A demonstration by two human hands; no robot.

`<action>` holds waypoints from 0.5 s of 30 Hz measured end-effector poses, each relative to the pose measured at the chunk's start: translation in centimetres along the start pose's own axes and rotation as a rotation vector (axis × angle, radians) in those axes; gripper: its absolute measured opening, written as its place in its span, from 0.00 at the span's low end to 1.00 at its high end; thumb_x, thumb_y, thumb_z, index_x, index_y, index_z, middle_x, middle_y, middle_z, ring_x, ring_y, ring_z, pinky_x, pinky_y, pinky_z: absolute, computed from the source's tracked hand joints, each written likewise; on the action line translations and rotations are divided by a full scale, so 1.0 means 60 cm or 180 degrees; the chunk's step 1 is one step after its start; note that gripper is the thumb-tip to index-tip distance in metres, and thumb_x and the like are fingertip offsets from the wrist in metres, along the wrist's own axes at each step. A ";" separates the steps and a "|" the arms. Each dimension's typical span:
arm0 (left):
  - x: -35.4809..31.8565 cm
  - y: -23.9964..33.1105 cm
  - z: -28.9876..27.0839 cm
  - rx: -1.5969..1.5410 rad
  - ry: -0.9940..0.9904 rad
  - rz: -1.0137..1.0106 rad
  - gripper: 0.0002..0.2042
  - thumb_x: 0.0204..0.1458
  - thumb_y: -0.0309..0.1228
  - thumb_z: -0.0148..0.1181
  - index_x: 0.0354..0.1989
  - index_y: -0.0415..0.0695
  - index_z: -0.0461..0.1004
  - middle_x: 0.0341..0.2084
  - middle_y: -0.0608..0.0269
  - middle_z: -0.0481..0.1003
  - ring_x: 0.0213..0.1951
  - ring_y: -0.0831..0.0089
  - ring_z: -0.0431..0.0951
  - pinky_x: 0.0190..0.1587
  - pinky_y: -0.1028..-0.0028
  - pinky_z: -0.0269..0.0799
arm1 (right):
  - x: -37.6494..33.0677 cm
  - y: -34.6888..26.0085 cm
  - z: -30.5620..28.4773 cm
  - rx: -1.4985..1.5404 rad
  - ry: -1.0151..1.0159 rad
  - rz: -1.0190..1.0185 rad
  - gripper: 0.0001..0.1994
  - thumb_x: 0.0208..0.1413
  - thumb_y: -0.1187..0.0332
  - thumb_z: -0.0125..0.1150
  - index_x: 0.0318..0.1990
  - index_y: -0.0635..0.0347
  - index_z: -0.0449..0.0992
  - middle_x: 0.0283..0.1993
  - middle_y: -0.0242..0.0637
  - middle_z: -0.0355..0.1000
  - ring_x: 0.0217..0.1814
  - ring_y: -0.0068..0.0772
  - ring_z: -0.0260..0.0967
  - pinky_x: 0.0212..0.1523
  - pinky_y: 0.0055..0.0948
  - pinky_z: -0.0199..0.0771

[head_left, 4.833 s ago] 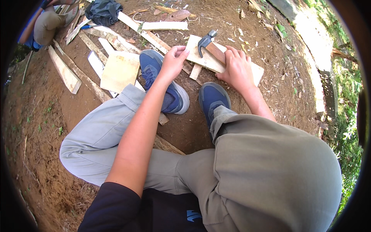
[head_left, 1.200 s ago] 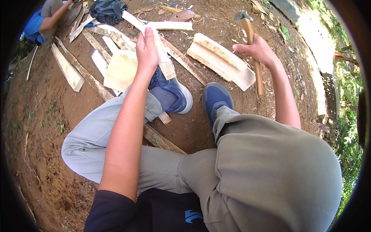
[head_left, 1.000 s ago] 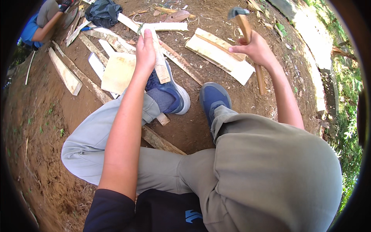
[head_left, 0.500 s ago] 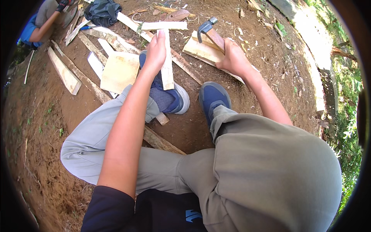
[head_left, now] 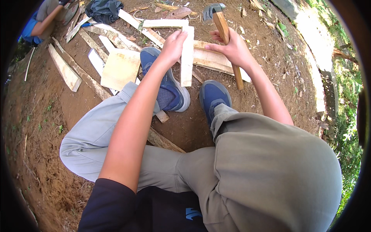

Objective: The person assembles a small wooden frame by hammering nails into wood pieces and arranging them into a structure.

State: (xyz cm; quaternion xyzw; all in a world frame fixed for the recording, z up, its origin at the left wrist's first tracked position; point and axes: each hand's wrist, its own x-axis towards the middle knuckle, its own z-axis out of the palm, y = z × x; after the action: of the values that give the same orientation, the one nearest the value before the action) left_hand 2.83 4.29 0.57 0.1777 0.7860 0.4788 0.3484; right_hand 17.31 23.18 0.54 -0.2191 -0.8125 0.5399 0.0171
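Outdoors, left hand [head_left: 174,44] gripping pale slat [head_left: 187,58], right hand [head_left: 232,48] clasping hammer [head_left: 224,31]; scrap boards [head_left: 65,71] around

At upper centre the left hand [head_left: 174,45] grips a pale wooden slat [head_left: 187,58], holding it on end with its lower end above the left shoe [head_left: 167,83]. Just to its right, the right hand [head_left: 231,49] is closed around the wooden handle of a hammer [head_left: 225,33], whose dark metal head points toward the top of the frame. A wider plank [head_left: 216,60] lies on the dirt behind both hands. The right shoe [head_left: 215,97] sits at centre. A square board [head_left: 120,69] lies left of the left shoe, with more slats [head_left: 63,71] scattered toward the upper left. A dark bag [head_left: 103,9] rests at the top. Another person [head_left: 42,17] crouches in the upper left corner.
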 end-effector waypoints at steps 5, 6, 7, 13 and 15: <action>0.022 0.019 0.007 0.0436 -0.0278 0.0165 0.19 0.67 0.45 0.58 0.53 0.40 0.79 0.31 0.69 0.79 0.29 0.82 0.76 0.28 0.77 0.70 | 0.052 -0.025 0.019 0.0560 -0.0209 -0.0229 0.35 0.47 0.55 0.82 0.54 0.71 0.73 0.48 0.49 0.80 0.49 0.38 0.81 0.54 0.37 0.80; 0.024 0.033 0.007 0.0642 -0.0347 0.0272 0.19 0.66 0.45 0.60 0.51 0.41 0.81 0.29 0.71 0.78 0.28 0.83 0.75 0.28 0.77 0.70 | 0.067 -0.018 0.017 0.0744 -0.0456 -0.0139 0.32 0.49 0.57 0.81 0.54 0.70 0.72 0.48 0.46 0.79 0.50 0.35 0.80 0.54 0.35 0.80; 0.023 0.040 0.010 0.0303 -0.0184 0.0152 0.18 0.61 0.46 0.66 0.47 0.43 0.84 0.26 0.74 0.77 0.26 0.85 0.72 0.27 0.80 0.67 | 0.081 -0.009 0.011 0.0926 -0.0695 -0.0043 0.30 0.51 0.59 0.80 0.54 0.69 0.72 0.48 0.42 0.78 0.50 0.32 0.79 0.55 0.34 0.81; 0.035 0.020 -0.007 0.0628 -0.0067 0.0114 0.22 0.55 0.46 0.72 0.51 0.43 0.82 0.31 0.69 0.81 0.29 0.83 0.77 0.26 0.78 0.73 | 0.100 0.013 -0.002 0.1409 -0.1194 -0.0070 0.26 0.57 0.67 0.74 0.55 0.69 0.66 0.54 0.46 0.74 0.50 0.32 0.80 0.57 0.29 0.84; 0.028 0.023 -0.003 0.0486 -0.0054 -0.0052 0.24 0.54 0.46 0.74 0.53 0.43 0.81 0.33 0.67 0.81 0.31 0.81 0.79 0.27 0.77 0.76 | 0.093 0.016 0.003 0.1887 -0.1102 0.0064 0.26 0.58 0.66 0.73 0.55 0.70 0.66 0.56 0.49 0.73 0.50 0.32 0.80 0.56 0.29 0.85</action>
State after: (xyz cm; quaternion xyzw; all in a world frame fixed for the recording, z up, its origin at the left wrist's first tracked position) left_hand 1.45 5.88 1.17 0.2014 0.8187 0.4130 0.3443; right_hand 12.51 25.42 -1.53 -0.1177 -0.6089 0.7819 -0.0634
